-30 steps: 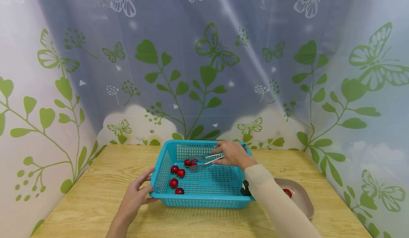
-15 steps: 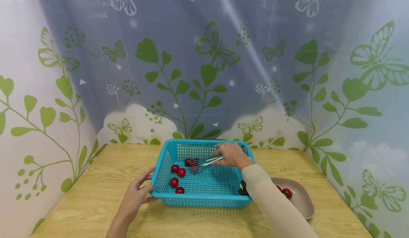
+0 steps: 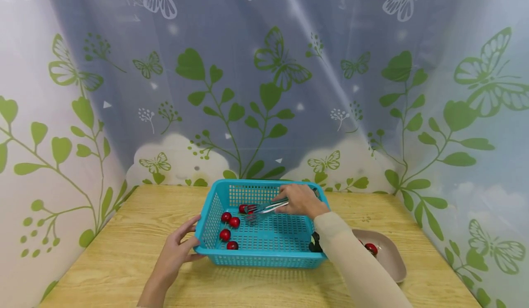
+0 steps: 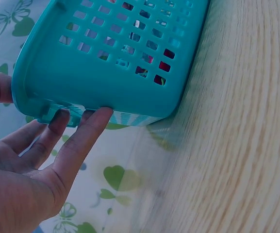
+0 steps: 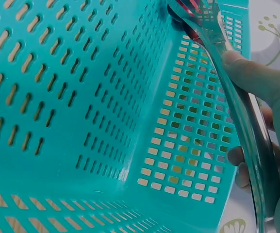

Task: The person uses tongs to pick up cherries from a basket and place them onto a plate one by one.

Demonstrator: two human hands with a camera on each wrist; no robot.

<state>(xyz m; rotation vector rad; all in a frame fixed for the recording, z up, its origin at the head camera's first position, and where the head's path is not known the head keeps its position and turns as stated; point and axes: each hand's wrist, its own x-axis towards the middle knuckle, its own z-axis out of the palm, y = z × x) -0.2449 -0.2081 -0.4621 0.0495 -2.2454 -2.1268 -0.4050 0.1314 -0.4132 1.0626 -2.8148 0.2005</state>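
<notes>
Metal tongs (image 3: pixel 268 207) with fork-like tips are gripped in my right hand (image 3: pixel 303 200), which reaches over the blue-green plastic basket (image 3: pixel 277 254). Their tips are around a red cherry (image 3: pixel 250 210) at the back left of the basket floor. Another cherry (image 3: pixel 242 209) lies right beside it. Several more, such as one cherry (image 3: pixel 225 235), lie toward the basket's left side. My left hand (image 3: pixel 175 248) holds the basket's left end by the rim. In the left wrist view, fingers (image 4: pixel 89 133) touch the basket's corner and under its rim. The right wrist view shows the tongs' handles (image 5: pixel 249 131) along my fingers.
A beige dish (image 3: pixel 392 257) with cherries (image 3: pixel 371 249) stands right of the basket, partly behind my right sleeve (image 3: pixel 355 253). A dark object (image 3: pixel 315 243) lies in the basket's front right corner. A printed curtain (image 3: pixel 264 92) rises behind the wooden table (image 3: pixel 165 207).
The tongs' arms have drawn closer together around the cherry at the back left. My right forearm shifted slightly left, showing more of the dish's cherries. The left hand stays at the rim.
</notes>
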